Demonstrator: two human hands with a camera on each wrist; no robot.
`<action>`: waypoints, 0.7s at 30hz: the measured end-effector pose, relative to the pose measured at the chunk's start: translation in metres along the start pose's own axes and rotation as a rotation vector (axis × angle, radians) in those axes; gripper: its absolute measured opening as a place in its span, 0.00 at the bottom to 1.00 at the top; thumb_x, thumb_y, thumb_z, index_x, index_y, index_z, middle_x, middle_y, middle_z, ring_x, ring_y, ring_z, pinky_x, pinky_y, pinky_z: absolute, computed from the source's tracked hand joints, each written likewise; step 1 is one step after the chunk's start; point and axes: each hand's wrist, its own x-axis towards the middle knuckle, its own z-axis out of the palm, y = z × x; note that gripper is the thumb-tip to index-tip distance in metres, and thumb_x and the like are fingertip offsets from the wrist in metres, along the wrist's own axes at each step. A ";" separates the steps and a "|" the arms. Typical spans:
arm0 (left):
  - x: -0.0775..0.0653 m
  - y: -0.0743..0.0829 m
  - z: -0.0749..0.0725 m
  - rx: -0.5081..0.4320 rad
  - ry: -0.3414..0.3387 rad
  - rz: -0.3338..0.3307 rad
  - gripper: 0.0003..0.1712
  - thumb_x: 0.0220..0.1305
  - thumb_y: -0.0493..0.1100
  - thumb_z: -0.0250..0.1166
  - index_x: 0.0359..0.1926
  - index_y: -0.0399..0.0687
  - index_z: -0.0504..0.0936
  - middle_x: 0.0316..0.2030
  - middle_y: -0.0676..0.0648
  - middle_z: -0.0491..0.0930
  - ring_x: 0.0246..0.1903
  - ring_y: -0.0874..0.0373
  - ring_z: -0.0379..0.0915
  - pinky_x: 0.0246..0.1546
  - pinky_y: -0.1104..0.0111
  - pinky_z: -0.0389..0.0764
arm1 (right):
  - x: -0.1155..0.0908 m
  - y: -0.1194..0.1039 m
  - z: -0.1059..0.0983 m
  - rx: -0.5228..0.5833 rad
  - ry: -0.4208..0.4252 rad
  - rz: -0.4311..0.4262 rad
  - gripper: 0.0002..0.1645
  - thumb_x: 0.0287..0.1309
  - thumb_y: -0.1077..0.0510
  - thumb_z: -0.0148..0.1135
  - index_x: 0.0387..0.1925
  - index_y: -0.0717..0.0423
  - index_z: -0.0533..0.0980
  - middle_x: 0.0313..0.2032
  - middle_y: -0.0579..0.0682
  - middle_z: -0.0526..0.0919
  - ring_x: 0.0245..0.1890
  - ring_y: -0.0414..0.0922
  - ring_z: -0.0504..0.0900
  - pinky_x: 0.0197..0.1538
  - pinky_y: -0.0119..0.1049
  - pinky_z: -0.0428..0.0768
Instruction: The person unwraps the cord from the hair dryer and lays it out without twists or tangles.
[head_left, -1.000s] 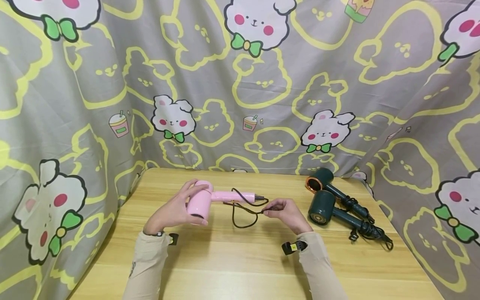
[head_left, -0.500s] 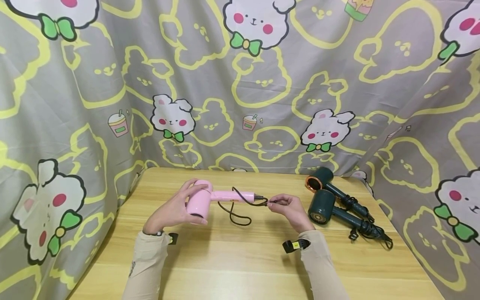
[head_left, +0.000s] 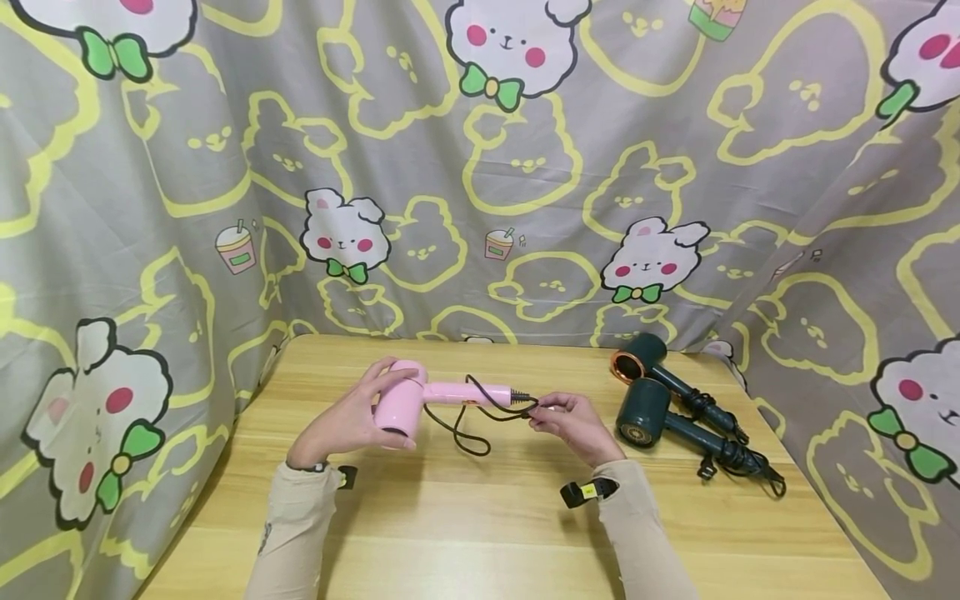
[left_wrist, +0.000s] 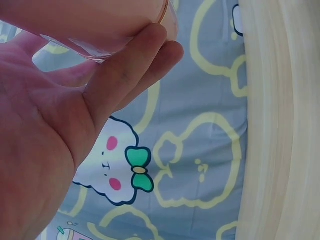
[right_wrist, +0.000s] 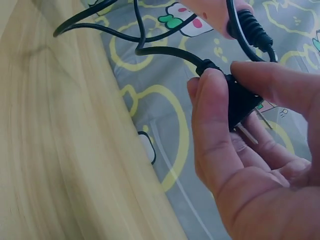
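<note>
A pink hair dryer (head_left: 397,407) is held above the wooden table, its handle pointing right. My left hand (head_left: 348,417) grips the dryer's barrel from the left, fingers over the top and thumb underneath. In the right wrist view my right hand (right_wrist: 250,145) pinches the black two-pin plug (right_wrist: 242,100) between thumb and fingers, its metal pins pointing toward the palm. The dark power cord (head_left: 468,446) loops over and below the handle and hangs in a bend between the hands. In the left wrist view the barrel (left_wrist: 95,25) fills the top, with the fingers against it.
Two dark green hair dryers (head_left: 645,412) lie side by side on the right of the wooden table (head_left: 450,525), their cords bundled round the handles. The rear one has a copper-coloured ring (head_left: 626,367). A patterned curtain (head_left: 420,250) encloses the table's back and sides.
My right hand has shifted a little with the plug, up and right then slightly back. The cord's hanging loop has changed shape and swung left. My left hand and the dryer stay nearly still.
</note>
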 end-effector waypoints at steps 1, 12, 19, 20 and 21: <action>0.000 0.001 0.000 -0.002 -0.003 0.001 0.61 0.37 0.61 0.88 0.74 0.66 0.69 0.79 0.38 0.51 0.49 0.45 0.77 0.40 0.62 0.82 | 0.000 0.000 0.000 0.008 -0.004 0.008 0.04 0.65 0.71 0.63 0.40 0.63 0.78 0.36 0.48 0.87 0.36 0.40 0.88 0.45 0.31 0.87; -0.001 0.003 0.002 0.028 -0.016 0.017 0.60 0.38 0.63 0.86 0.74 0.66 0.69 0.78 0.36 0.51 0.51 0.44 0.77 0.40 0.62 0.81 | 0.000 0.002 0.004 0.021 0.018 0.022 0.04 0.64 0.74 0.60 0.40 0.67 0.77 0.37 0.49 0.86 0.35 0.40 0.88 0.45 0.30 0.86; 0.000 0.005 0.003 0.028 -0.018 0.024 0.59 0.37 0.61 0.87 0.73 0.66 0.71 0.77 0.40 0.54 0.50 0.44 0.77 0.40 0.61 0.81 | 0.003 0.005 0.004 0.075 0.067 0.031 0.10 0.68 0.74 0.55 0.40 0.62 0.79 0.40 0.49 0.84 0.40 0.39 0.88 0.47 0.28 0.86; 0.001 0.006 0.004 0.029 -0.020 0.026 0.59 0.37 0.61 0.88 0.72 0.66 0.71 0.77 0.40 0.54 0.50 0.45 0.77 0.41 0.61 0.81 | 0.003 0.006 0.003 0.081 0.070 0.034 0.10 0.69 0.73 0.54 0.40 0.60 0.79 0.40 0.48 0.84 0.40 0.38 0.88 0.47 0.28 0.86; 0.001 0.006 0.004 0.023 -0.025 0.028 0.58 0.37 0.60 0.88 0.72 0.66 0.71 0.77 0.41 0.54 0.50 0.45 0.77 0.41 0.61 0.81 | 0.003 0.006 0.003 0.087 0.071 0.033 0.10 0.70 0.72 0.54 0.40 0.60 0.80 0.40 0.48 0.84 0.40 0.38 0.88 0.47 0.28 0.86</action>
